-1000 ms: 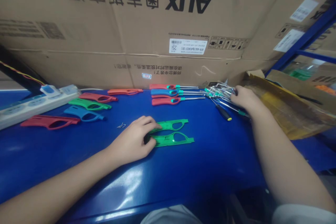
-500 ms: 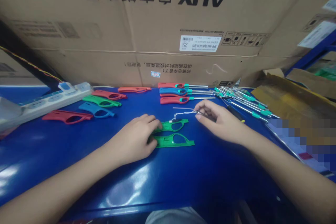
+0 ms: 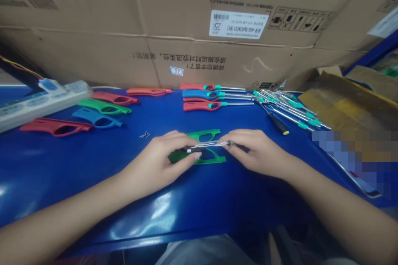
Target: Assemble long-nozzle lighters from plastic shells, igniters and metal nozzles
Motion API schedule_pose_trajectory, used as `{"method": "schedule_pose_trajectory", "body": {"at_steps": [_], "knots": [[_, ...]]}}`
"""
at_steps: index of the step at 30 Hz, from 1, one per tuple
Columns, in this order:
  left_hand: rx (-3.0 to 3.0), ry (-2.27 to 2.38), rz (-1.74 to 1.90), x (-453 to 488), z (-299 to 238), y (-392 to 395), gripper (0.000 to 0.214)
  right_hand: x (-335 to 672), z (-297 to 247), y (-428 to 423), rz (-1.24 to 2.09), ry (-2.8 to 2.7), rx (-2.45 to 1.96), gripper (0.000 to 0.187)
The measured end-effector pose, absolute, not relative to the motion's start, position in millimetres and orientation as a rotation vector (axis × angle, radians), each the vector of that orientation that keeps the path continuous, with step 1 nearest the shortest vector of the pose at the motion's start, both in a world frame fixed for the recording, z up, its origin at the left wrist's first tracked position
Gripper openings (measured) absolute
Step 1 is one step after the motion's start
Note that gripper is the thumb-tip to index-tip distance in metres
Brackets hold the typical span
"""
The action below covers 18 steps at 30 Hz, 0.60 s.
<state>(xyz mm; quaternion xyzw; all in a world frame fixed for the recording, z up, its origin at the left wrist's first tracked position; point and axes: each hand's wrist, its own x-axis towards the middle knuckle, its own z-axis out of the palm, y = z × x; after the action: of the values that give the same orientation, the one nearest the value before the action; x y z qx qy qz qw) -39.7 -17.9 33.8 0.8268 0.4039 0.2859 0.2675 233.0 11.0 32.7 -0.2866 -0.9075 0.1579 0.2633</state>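
Note:
Between my two hands stretches a piezo igniter (image 3: pixel 196 148), a small black part with a white tip and thin white wires. My left hand (image 3: pixel 163 155) pinches its black body between thumb and fingers. My right hand (image 3: pixel 259 149) is closed on the other end, where the wires meet a dark piece partly hidden by the fingers. Below and behind the igniter, two green lighter shell halves (image 3: pixel 214 160) lie on the table, their left ends covered by my left hand. Several small screws (image 3: pixel 144 135) lie beyond my left hand.
Red, green and blue lighter shells (image 3: pixel 99 118) lie left, beside a white power strip (image 3: pixel 40 103). Assembled lighters (image 3: pixel 202 106) lie at the back, near a pile of metal lighter tubes (image 3: pixel 289 109). A screwdriver (image 3: pixel 278 124) lies right. A cardboard box (image 3: pixel 174 12) stands behind.
My left hand has risen off the green shells and taken the igniter's body. My right hand has moved slightly down and toward it with the wired end. The view has tilted down.

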Motion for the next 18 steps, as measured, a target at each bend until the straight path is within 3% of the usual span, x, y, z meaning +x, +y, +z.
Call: {"method": "schedule_pose_trajectory", "body": {"at_steps": [8,18], "knots": [[2.206,1.077,0.719,-40.6,29.8,-16.3,0.016,232.2,37.0,4.9,0.429,-2.534,-0.756,0.022],[2.050,1.147,0.693,-38.2,36.2,-16.8,0.020,233.3,40.6,7.6,0.168,-2.553,-0.755,0.024]]}}
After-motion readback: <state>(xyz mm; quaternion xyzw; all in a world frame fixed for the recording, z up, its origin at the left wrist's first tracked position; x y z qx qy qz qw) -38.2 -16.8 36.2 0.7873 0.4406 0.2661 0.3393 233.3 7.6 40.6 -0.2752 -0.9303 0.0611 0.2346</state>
